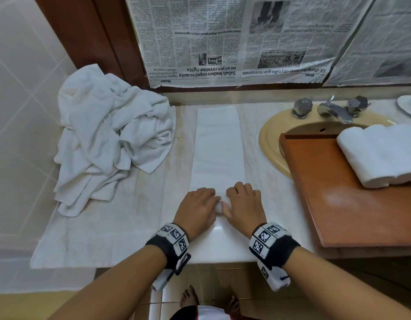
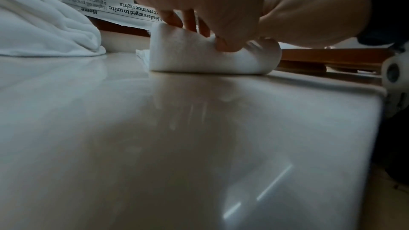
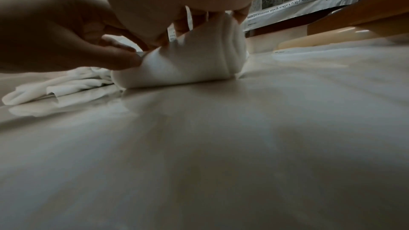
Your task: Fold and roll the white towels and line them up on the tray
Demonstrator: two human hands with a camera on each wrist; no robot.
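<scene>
A white towel (image 1: 218,146), folded into a long narrow strip, lies on the pale counter and runs away from me. Its near end is rolled into a short roll (image 2: 199,57) (image 3: 188,62). My left hand (image 1: 199,206) and my right hand (image 1: 243,204) sit side by side on that roll, fingers curled over its top and thumbs tucked at its near side. A wooden tray (image 1: 338,192) lies across the sink at the right, with rolled white towels (image 1: 382,155) lined up at its far end.
A heap of unfolded white towels (image 1: 107,139) fills the counter's left side against the tiled wall. A beige sink (image 1: 271,144) with chrome taps (image 1: 333,109) sits partly under the tray. Newspaper (image 1: 223,38) covers the wall behind. The counter's front edge (image 1: 199,259) is near my wrists.
</scene>
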